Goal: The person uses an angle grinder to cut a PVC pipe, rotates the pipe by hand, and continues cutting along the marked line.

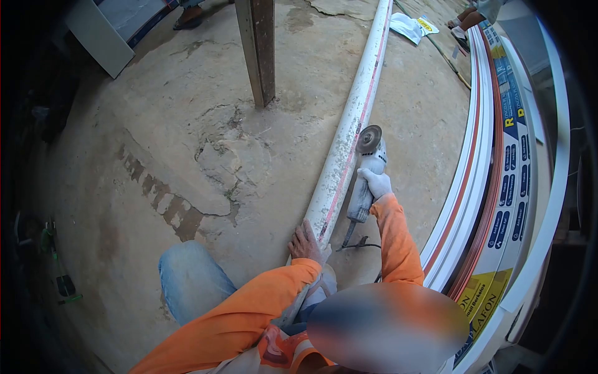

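Observation:
A long white pipe (344,145) with a pink line of marks runs from the top of the view down to the person's body. My left hand (306,244), bare, lies on the lower part of the pipe with its fingers spread over the surface. In a pale glove, my right hand (376,184) is wrapped round a grey angle grinder (360,199). The grinder's round disc (369,139) is at the pipe's right side; whether it touches the pipe I cannot tell. A dark cord leaves the tool's lower end.
A brown post (256,56) stands left of the pipe. Long white strips (468,168) and printed packaging (512,187) lie along the right. Plastic bags (408,28) and a hose (445,61) are at the top right. Parts of other people show at the top edge.

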The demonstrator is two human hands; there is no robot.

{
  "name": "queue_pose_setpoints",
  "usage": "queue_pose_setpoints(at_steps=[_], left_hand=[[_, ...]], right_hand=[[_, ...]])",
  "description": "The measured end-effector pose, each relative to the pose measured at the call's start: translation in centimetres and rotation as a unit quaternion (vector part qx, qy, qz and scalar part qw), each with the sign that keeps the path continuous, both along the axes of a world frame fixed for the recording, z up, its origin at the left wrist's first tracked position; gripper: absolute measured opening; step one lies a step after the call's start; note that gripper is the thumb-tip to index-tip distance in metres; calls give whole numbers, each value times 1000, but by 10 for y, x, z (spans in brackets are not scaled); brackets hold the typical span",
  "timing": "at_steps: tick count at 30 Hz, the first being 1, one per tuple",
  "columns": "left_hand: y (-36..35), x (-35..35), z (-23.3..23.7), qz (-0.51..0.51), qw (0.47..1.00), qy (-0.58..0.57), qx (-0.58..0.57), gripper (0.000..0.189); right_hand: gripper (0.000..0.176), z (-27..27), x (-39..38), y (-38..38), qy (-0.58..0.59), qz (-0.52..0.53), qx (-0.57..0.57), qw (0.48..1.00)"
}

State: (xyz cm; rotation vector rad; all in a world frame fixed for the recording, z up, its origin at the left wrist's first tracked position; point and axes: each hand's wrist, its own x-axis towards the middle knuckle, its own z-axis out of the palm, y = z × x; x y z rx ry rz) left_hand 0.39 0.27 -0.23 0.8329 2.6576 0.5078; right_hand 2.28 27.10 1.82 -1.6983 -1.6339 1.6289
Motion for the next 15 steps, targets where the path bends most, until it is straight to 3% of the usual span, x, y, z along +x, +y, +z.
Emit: queue_pose_setpoints(at_steps=[3,5,15], left_hand=[[0,-1,0,-1,1000,-12,-3,107],[0,0,-2,-1,1000,-16,-7,107],[-1,1,-2,-1,1000,-6,7,107]], right_hand=[[46,-3,2,-3,29,-9,-11,999],[36,-8,4,-3,28,-5,-18,999],[35,-5,10,-16,35,-3,-21,999]])
